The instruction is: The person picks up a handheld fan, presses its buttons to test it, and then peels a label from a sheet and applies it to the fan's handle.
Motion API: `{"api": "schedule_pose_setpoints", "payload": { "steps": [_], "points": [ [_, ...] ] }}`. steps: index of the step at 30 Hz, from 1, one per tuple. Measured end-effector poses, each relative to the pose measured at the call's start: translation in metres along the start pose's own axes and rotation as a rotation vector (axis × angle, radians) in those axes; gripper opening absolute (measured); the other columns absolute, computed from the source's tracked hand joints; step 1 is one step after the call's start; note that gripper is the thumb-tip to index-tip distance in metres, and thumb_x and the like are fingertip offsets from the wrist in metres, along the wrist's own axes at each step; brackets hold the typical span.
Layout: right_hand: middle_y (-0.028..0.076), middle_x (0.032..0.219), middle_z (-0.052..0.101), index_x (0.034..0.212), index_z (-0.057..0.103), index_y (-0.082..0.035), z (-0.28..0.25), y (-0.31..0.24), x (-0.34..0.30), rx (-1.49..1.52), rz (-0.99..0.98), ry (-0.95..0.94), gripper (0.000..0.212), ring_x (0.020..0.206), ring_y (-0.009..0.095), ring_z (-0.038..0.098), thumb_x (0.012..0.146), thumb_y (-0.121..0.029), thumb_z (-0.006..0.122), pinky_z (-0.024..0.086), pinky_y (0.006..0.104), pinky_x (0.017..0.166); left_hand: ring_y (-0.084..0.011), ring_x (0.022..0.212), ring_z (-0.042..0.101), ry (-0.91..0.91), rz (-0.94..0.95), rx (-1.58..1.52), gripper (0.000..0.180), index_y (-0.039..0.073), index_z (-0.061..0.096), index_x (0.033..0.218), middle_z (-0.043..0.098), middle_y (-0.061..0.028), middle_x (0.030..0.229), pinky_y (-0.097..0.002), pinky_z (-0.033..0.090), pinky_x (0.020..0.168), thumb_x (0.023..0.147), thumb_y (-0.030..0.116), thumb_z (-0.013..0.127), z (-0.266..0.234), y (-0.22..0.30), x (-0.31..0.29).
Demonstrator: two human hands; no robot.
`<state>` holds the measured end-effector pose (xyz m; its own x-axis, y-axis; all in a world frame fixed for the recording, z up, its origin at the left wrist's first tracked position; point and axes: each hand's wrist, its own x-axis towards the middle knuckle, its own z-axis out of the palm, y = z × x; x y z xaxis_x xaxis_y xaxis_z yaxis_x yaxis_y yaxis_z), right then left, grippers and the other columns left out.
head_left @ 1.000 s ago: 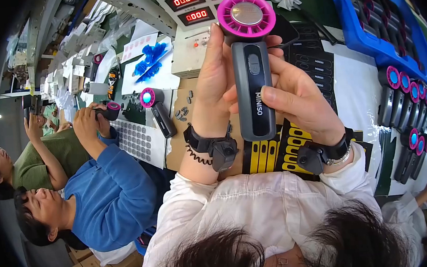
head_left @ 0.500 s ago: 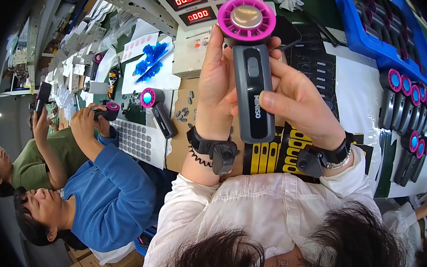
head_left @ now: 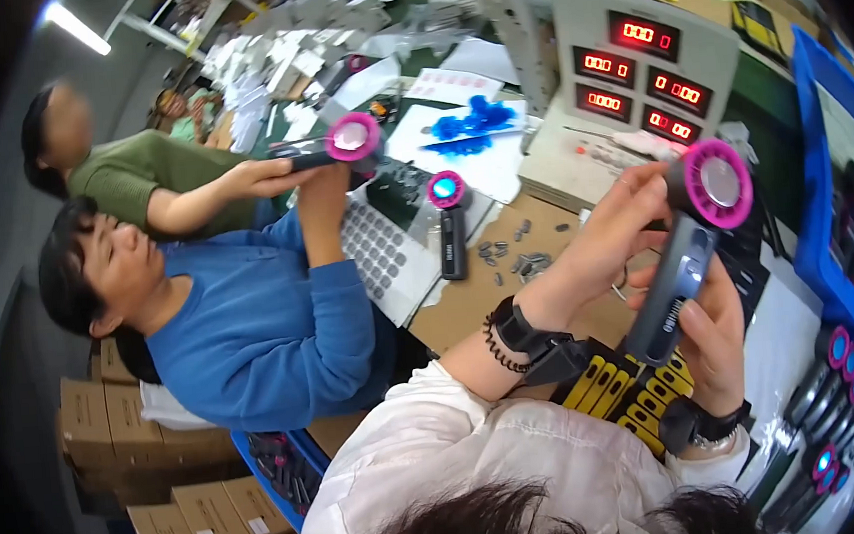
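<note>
A grey handheld fan with a pink ringed head is held up in front of me at a slant, its head toward the upper right. My right hand grips its handle, thumb lying along the front. Around the back of the head, the fingers of my left hand are curled against the fan; their tips are partly hidden. Below lie black sheets with yellow cut-out shapes. Small grey pieces are scattered on the brown board to the left of my left wrist.
A meter with red digits stands behind. At the right are a blue crate of fans and a row of fans. Another fan lies left. A blue-sleeved co-worker and a green-sleeved person stay close on the left.
The view has swung left, so my hands and the fan now appear farther right. The fan has gone from upright to slanted. At left, the green-sleeved person's arm now extends toward a fan.
</note>
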<state>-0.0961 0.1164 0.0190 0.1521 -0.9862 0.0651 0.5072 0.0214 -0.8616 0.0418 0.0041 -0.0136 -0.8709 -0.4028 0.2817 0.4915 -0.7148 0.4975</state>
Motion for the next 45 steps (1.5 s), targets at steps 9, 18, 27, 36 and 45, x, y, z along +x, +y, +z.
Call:
{"api": "schedule_pose_setpoints", "payload": {
  "steps": [9, 18, 27, 36, 45],
  "points": [
    [0.016, 0.101, 0.059, 0.136, 0.027, 0.003, -0.003, -0.002, 0.009, -0.073, -0.016, 0.118, 0.078, 0.087, 0.019, 0.063, 0.078, -0.035, 0.064, 0.05, 0.0241, 0.076, -0.0307, 0.116, 0.042, 0.741, 0.581, 2.417, 0.074, 0.004, 0.045, 0.123, 0.048, -0.0141, 0.121, -0.0434, 0.032, 0.098, 0.058, 0.017, 0.08, 0.097, 0.096, -0.091],
    [0.019, 0.105, 0.058, 0.13, 0.032, 0.003, -0.006, 0.001, 0.013, -0.012, -0.016, 0.015, 0.064, 0.093, 0.024, 0.061, 0.08, -0.025, 0.062, 0.049, 0.0314, 0.081, -0.0296, 0.12, 0.041, 1.175, -0.604, 2.658, 0.063, 0.011, 0.054, 0.118, 0.051, -0.0122, 0.121, -0.0519, 0.026, 0.1, 0.061, 0.026, 0.075, 0.087, 0.211, -0.17],
    [0.016, 0.103, 0.058, 0.134, 0.03, 0.002, -0.004, 0.007, 0.015, -0.046, -0.014, 0.057, 0.069, 0.089, 0.02, 0.062, 0.081, -0.03, 0.06, 0.051, 0.0258, 0.076, -0.0286, 0.085, 0.062, 1.058, -0.38, 2.49, 0.054, 0.006, 0.058, 0.11, 0.064, -0.0143, 0.089, -0.0361, 0.047, 0.079, 0.063, 0.025, 0.076, 0.078, 0.239, -0.177],
    [0.017, 0.103, 0.059, 0.134, 0.03, 0.002, -0.005, 0.0, 0.01, -0.035, -0.007, 0.067, 0.068, 0.09, 0.021, 0.062, 0.081, -0.029, 0.06, 0.05, 0.0281, 0.079, -0.0148, 0.063, 0.06, 1.056, 0.224, 1.907, 0.044, 0.002, 0.053, 0.096, 0.063, -0.0071, 0.081, -0.0273, 0.048, 0.06, 0.068, 0.025, 0.078, 0.076, 0.152, -0.091],
    [0.018, 0.102, 0.059, 0.133, 0.03, 0.001, -0.009, -0.005, 0.011, 0.01, -0.027, 0.076, 0.068, 0.089, 0.023, 0.063, 0.08, -0.028, 0.061, 0.051, 0.0289, 0.078, -0.0147, 0.076, 0.06, 0.777, 0.188, 0.757, 0.038, 0.003, 0.04, 0.114, 0.057, -0.0065, 0.086, -0.0287, 0.051, 0.069, 0.087, 0.016, 0.061, 0.06, 0.072, -0.045]
  ]
}}
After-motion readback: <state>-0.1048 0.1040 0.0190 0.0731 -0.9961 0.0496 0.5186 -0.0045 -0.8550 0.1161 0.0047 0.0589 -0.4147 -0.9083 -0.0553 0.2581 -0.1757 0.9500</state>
